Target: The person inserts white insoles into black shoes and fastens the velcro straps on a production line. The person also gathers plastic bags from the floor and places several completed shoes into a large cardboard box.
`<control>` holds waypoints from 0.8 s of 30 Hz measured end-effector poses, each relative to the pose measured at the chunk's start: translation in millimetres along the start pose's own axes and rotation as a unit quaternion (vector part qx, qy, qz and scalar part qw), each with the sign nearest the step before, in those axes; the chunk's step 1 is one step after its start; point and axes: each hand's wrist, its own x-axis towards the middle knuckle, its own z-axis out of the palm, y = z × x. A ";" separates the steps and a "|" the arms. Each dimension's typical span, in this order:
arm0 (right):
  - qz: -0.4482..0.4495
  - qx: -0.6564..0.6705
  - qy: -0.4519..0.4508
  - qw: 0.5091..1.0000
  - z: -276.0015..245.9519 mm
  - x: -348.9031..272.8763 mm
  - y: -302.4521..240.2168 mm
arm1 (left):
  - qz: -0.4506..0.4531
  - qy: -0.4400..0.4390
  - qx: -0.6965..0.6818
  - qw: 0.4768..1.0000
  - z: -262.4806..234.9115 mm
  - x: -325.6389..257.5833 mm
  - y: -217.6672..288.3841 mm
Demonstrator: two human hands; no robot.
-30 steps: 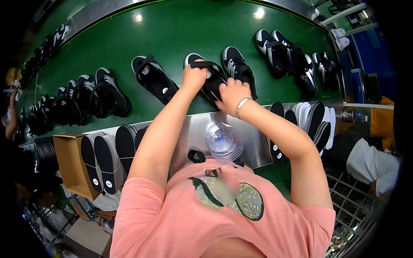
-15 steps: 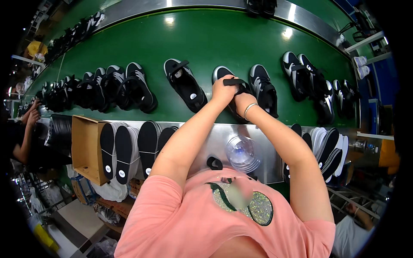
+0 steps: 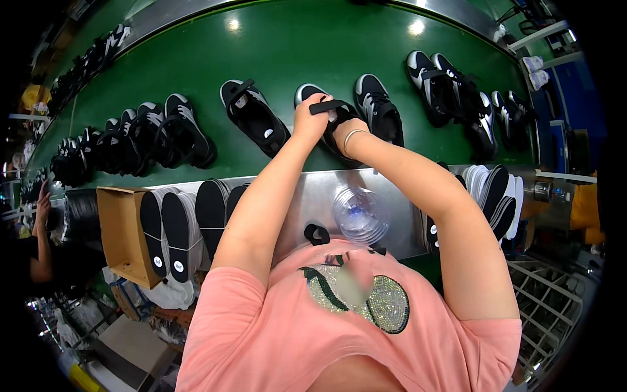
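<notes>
Between two other shoes, a black sports shoe with a silver toe cap (image 3: 307,91) rests on the green work surface. My left hand (image 3: 311,119) is closed at its upper and pinches the black strap (image 3: 327,106). My right hand (image 3: 349,133), with a bangle at the wrist, reaches into the shoe's opening. Its fingers are mostly hidden there. To the left lies a matching shoe (image 3: 255,121) with its strap lifted across the top. Close on the right is another black and silver shoe (image 3: 379,108), toe pointing away from me.
Rows of shoes (image 3: 189,130) stand at left, and more shoes (image 3: 434,85) at right. On the metal ledge nearer me are a clear plastic container (image 3: 361,215), a black ring-shaped roll (image 3: 317,234), stacked insoles (image 3: 176,228) and a cardboard box (image 3: 121,228). Another person's hand (image 3: 43,208) shows far left.
The whole view has shifted, so the shoes sit further left and higher. My hands are slightly further apart over the same shoe, and more of its opening shows between them.
</notes>
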 end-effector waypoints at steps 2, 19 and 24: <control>0.006 0.040 -0.034 0.999 -3.5 -4.1 -0.5 | 0.012 0.008 0.015 1.000 0.4 0.2 -3.4; 0.042 0.844 0.146 0.514 36.3 6.0 15.3 | -0.026 0.015 -0.051 0.998 3.6 -12.3 8.3; -0.001 0.872 0.184 0.453 33.8 -9.2 15.5 | 0.015 0.048 -0.058 0.997 9.8 -11.5 4.1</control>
